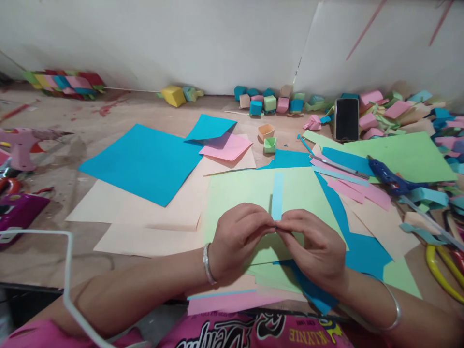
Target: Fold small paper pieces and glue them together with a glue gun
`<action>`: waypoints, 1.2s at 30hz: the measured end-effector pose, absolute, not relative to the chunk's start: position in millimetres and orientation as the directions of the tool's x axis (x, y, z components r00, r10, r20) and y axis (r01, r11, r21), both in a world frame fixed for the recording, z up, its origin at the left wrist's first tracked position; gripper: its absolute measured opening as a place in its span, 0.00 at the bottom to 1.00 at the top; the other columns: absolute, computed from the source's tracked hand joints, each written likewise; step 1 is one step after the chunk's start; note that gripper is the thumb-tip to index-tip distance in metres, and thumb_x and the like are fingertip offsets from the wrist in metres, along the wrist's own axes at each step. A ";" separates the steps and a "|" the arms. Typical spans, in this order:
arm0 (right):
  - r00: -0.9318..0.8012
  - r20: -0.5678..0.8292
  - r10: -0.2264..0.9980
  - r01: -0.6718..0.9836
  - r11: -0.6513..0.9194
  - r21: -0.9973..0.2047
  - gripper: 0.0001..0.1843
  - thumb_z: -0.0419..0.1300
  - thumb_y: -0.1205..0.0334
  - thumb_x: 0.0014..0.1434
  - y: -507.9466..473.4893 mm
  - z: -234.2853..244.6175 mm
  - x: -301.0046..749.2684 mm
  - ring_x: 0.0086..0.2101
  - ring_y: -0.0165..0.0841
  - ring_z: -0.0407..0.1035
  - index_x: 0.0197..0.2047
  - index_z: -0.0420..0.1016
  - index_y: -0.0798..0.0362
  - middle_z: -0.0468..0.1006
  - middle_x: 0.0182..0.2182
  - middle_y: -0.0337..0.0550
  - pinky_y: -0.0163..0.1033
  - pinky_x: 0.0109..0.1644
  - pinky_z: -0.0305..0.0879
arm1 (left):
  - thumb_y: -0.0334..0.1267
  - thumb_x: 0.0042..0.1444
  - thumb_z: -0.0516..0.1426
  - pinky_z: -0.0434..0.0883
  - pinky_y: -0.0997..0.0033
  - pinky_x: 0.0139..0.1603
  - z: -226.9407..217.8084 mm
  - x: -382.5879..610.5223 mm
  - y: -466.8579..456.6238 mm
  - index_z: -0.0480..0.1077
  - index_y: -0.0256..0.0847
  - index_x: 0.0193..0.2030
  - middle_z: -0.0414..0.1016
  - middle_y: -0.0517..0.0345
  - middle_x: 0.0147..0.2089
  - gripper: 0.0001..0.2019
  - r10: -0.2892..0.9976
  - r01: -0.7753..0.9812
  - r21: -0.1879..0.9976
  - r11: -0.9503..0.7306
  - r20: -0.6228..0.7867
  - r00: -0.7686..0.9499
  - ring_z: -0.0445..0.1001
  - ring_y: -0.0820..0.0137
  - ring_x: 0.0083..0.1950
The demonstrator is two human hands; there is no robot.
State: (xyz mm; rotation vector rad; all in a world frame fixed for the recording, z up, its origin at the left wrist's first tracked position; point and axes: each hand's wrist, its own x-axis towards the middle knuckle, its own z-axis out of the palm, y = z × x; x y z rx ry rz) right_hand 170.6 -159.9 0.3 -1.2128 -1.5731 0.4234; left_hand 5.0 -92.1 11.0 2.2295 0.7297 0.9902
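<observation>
A narrow light blue paper strip (277,193) stands upward from my fingertips, its lower end pinched between both hands. My left hand (241,237) closes thumb and fingers on that end from the left. From the right, my right hand (315,241) pinches the same spot, the fingertips of both hands meeting. Whether the strip's end is folded there is hidden by the fingers. Beneath the hands lies a light green paper sheet (232,193). Beyond it sit a small green paper box (269,145) and a small peach paper box (266,131).
A large blue sheet (141,164) lies left, over peach sheets. At right are a blue glue gun (389,176), a phone (346,119), yellow-handled scissors (435,270) and piled paper pieces. A pink glue gun (21,142) and a white cable (68,270) are at left. Small paper cubes line the wall.
</observation>
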 end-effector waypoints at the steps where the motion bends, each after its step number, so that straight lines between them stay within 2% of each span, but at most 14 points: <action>1: 0.073 0.503 0.861 0.469 0.415 -0.779 0.14 0.60 0.78 0.56 -159.5 0.4 170.4 0.35 0.30 0.72 0.41 0.77 0.52 0.77 0.34 0.43 0.37 0.38 0.70 | 0.32 0.60 0.58 0.69 0.72 0.38 10.2 4.9 -91.9 0.72 0.40 0.36 0.77 0.55 0.34 0.02 0.665 0.248 0.674 -0.696 0.473 0.578 0.73 0.70 0.37; 5: 0.063 0.461 0.885 0.436 0.391 -0.810 0.12 0.59 0.77 0.56 -158.8 0.1 170.4 0.34 0.30 0.71 0.40 0.76 0.52 0.76 0.33 0.42 0.38 0.37 0.68 | 0.32 0.61 0.58 0.69 0.69 0.40 7.3 5.1 -90.8 0.69 0.40 0.35 0.74 0.56 0.33 0.02 0.604 0.223 0.599 -0.769 0.568 0.559 0.70 0.69 0.37; 9: 0.055 0.449 0.892 0.466 0.375 -0.802 0.11 0.60 0.75 0.56 -159.5 1.2 171.6 0.32 0.29 0.69 0.41 0.74 0.53 0.76 0.33 0.42 0.37 0.35 0.68 | 0.30 0.61 0.56 0.69 0.69 0.40 7.2 5.4 -89.8 0.68 0.39 0.35 0.73 0.56 0.34 0.03 0.576 0.191 0.584 -0.789 0.595 0.560 0.69 0.70 0.37; 14: -0.059 0.556 0.829 0.582 0.481 -0.656 0.09 0.59 0.76 0.57 -157.6 10.0 174.8 0.34 0.28 0.71 0.39 0.74 0.54 0.77 0.33 0.43 0.35 0.37 0.68 | 0.30 0.61 0.56 0.68 0.69 0.40 8.8 5.1 -91.3 0.67 0.39 0.35 0.72 0.57 0.33 0.03 0.572 0.180 0.589 -0.788 0.593 0.567 0.68 0.71 0.37; 16: -0.126 0.588 0.799 0.636 0.520 -0.570 0.07 0.59 0.75 0.57 -156.1 13.7 178.0 0.30 0.28 0.70 0.37 0.73 0.53 0.77 0.29 0.40 0.35 0.34 0.66 | 0.29 0.60 0.56 0.68 0.69 0.41 9.8 4.8 -93.2 0.67 0.39 0.34 0.73 0.57 0.33 0.04 0.585 0.157 0.625 -0.765 0.570 0.577 0.68 0.71 0.37; 18: -0.219 0.590 0.777 0.697 0.548 -0.463 0.06 0.59 0.73 0.57 -155.0 15.7 182.7 0.25 0.27 0.67 0.34 0.71 0.52 0.76 0.24 0.36 0.36 0.29 0.61 | 0.31 0.58 0.59 0.68 0.70 0.39 11.9 4.5 -95.1 0.68 0.39 0.33 0.72 0.58 0.32 0.04 0.665 0.146 0.742 -0.654 0.473 0.578 0.68 0.72 0.35; 19: -0.268 0.579 0.770 0.721 0.559 -0.410 0.06 0.59 0.72 0.58 -154.8 15.8 185.5 0.23 0.27 0.65 0.32 0.70 0.52 0.75 0.22 0.35 0.37 0.27 0.59 | 0.32 0.57 0.61 0.68 0.72 0.37 13.3 4.3 -95.7 0.68 0.38 0.33 0.72 0.59 0.31 0.05 0.727 0.139 0.833 -0.535 0.371 0.578 0.68 0.73 0.34; 21: -0.357 0.570 0.740 0.726 0.604 -0.329 0.05 0.58 0.71 0.59 -154.7 14.4 190.7 0.23 0.27 0.65 0.33 0.70 0.52 0.75 0.21 0.35 0.38 0.27 0.57 | 0.37 0.52 0.64 0.67 0.75 0.30 16.5 3.7 -95.2 0.68 0.38 0.34 0.71 0.60 0.28 0.09 0.786 0.112 0.981 -0.157 0.056 0.616 0.68 0.75 0.29; 23: -0.427 0.606 0.671 0.678 0.681 -0.277 0.04 0.56 0.71 0.61 -154.9 11.5 194.0 0.27 0.29 0.70 0.37 0.71 0.54 0.78 0.26 0.39 0.38 0.29 0.59 | 0.44 0.51 0.64 0.64 0.77 0.24 19.2 3.0 -93.0 0.67 0.37 0.33 0.70 0.61 0.25 0.14 0.678 0.103 0.963 0.250 -0.250 0.692 0.66 0.77 0.24; 25: -0.460 0.658 0.596 0.628 0.742 -0.233 0.07 0.55 0.71 0.62 -155.0 8.5 194.7 0.33 0.31 0.72 0.43 0.71 0.56 0.80 0.31 0.44 0.40 0.33 0.63 | 0.48 0.53 0.62 0.62 0.79 0.22 20.8 2.5 -90.0 0.66 0.36 0.30 0.70 0.62 0.22 0.16 0.545 0.124 0.869 0.480 -0.406 0.734 0.65 0.79 0.20; 27: -0.466 0.679 0.568 0.620 0.757 -0.207 0.09 0.54 0.71 0.63 -154.7 6.7 193.3 0.36 0.32 0.73 0.45 0.72 0.57 0.80 0.33 0.46 0.40 0.35 0.64 | 0.47 0.52 0.63 0.62 0.80 0.22 21.5 1.9 -87.7 0.66 0.36 0.28 0.71 0.61 0.22 0.17 0.514 0.133 0.827 0.546 -0.456 0.727 0.64 0.81 0.19; 29: -0.455 0.676 0.579 0.637 0.742 -0.208 0.09 0.53 0.72 0.63 -154.0 6.2 191.3 0.35 0.31 0.72 0.44 0.72 0.56 0.80 0.34 0.45 0.40 0.36 0.65 | 0.45 0.51 0.64 0.63 0.81 0.24 21.8 1.4 -86.3 0.67 0.35 0.27 0.72 0.60 0.23 0.16 0.533 0.123 0.831 0.543 -0.454 0.714 0.65 0.81 0.20; 36: -0.359 0.616 0.701 0.680 0.649 -0.342 0.08 0.57 0.72 0.60 -151.8 4.9 187.2 0.31 0.31 0.69 0.40 0.74 0.53 0.79 0.33 0.44 0.39 0.33 0.65 | 0.45 0.57 0.58 0.65 0.77 0.26 21.4 1.6 -85.1 0.66 0.36 0.26 0.72 0.59 0.23 0.15 0.544 0.200 0.854 0.481 -0.469 0.695 0.67 0.78 0.22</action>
